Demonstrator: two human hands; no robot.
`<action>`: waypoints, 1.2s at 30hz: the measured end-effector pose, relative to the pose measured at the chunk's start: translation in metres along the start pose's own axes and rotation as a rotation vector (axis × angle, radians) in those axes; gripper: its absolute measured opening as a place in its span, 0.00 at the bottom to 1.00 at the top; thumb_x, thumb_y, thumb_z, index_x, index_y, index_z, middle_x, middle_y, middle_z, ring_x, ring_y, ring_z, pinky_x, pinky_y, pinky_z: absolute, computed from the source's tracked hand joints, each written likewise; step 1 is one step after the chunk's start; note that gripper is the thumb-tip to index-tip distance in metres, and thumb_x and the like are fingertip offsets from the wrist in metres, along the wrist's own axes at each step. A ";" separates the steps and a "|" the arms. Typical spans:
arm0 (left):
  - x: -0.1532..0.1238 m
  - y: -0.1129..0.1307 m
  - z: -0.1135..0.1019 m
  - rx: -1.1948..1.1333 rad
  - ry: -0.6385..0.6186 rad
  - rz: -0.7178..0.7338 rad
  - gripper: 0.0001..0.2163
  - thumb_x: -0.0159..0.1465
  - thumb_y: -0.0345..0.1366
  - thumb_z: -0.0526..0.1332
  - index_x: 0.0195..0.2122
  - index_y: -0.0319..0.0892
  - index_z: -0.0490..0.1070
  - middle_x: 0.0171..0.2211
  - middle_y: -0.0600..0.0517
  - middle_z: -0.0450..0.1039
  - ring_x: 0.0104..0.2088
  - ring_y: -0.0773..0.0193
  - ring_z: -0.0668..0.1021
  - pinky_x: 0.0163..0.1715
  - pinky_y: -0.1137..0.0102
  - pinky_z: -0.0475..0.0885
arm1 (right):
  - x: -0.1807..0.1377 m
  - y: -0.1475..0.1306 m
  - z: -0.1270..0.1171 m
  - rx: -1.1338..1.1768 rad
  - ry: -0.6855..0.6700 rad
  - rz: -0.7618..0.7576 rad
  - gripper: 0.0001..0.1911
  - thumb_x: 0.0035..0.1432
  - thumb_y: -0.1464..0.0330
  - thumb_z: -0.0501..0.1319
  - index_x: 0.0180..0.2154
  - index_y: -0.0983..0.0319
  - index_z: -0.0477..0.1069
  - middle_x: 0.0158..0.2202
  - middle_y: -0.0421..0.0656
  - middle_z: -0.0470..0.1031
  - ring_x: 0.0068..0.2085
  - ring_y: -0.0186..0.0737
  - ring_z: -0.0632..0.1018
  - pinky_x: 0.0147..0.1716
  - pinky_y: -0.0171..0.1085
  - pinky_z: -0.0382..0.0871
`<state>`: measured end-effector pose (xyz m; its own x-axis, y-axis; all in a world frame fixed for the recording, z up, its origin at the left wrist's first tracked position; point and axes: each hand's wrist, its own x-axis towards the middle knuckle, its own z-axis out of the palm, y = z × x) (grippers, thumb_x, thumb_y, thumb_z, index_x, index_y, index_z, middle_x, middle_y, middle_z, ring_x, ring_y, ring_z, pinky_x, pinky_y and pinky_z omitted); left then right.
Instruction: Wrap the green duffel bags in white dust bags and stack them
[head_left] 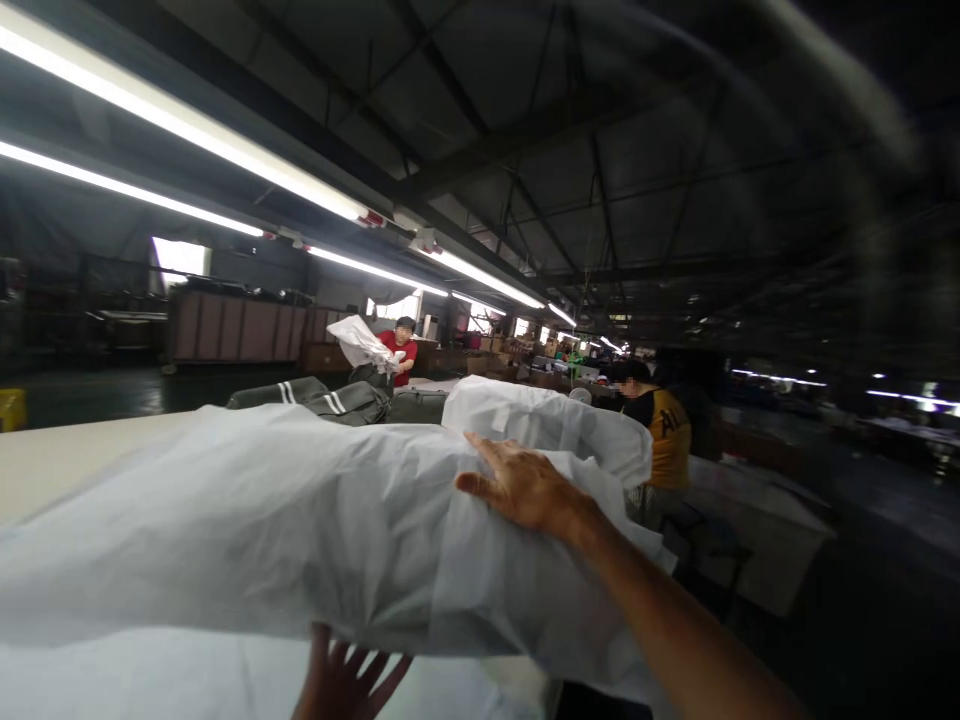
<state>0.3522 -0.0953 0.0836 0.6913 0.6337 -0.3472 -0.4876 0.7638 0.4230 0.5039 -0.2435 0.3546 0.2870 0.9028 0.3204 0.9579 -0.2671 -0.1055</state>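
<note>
A large bulging white plastic bag [247, 520] fills the lower half of the head view, lying across a long pale table [67, 455]. My right hand [525, 488] lies flat on top of the bag near its right end, fingers stretched out. My left hand [346, 680] shows from under the bag's near edge, fingers spread and pressed up against its underside. A second white bag end [547, 420] rises just behind my right hand.
Folded dark green items with white stripes [322, 398] lie farther along the table. A person in a red shirt [401, 350] handles a white bag at the far end. A person in yellow and black [660, 430] sits to the right beside another table [757, 520].
</note>
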 end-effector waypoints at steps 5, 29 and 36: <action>0.075 -0.048 0.104 -0.042 -0.204 -0.215 0.21 0.63 0.55 0.58 0.47 0.44 0.71 0.41 0.45 0.77 0.44 0.46 0.80 0.49 0.46 0.74 | 0.019 0.111 -0.040 -0.106 0.039 0.152 0.46 0.59 0.36 0.39 0.67 0.59 0.52 0.63 0.52 0.66 0.61 0.57 0.68 0.59 0.53 0.60; 0.309 -0.231 0.288 0.544 -0.263 -0.116 0.32 0.54 0.58 0.67 0.54 0.45 0.63 0.50 0.42 0.70 0.43 0.54 0.77 0.43 0.54 0.76 | 0.055 0.431 0.021 -0.434 -0.065 0.447 0.44 0.56 0.44 0.56 0.68 0.55 0.50 0.71 0.49 0.48 0.66 0.56 0.59 0.61 0.51 0.58; 0.316 -0.242 0.281 0.663 -0.240 -0.031 0.39 0.54 0.59 0.65 0.62 0.47 0.55 0.61 0.39 0.58 0.51 0.46 0.72 0.43 0.51 0.76 | 0.066 0.464 0.049 -0.544 -0.012 0.487 0.43 0.56 0.45 0.51 0.68 0.57 0.49 0.69 0.50 0.51 0.63 0.57 0.65 0.55 0.53 0.62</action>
<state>0.8384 -0.1149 0.1065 0.8352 0.5102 -0.2053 -0.0908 0.4962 0.8635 0.9666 -0.2913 0.2811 0.6851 0.6415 0.3452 0.5917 -0.7664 0.2499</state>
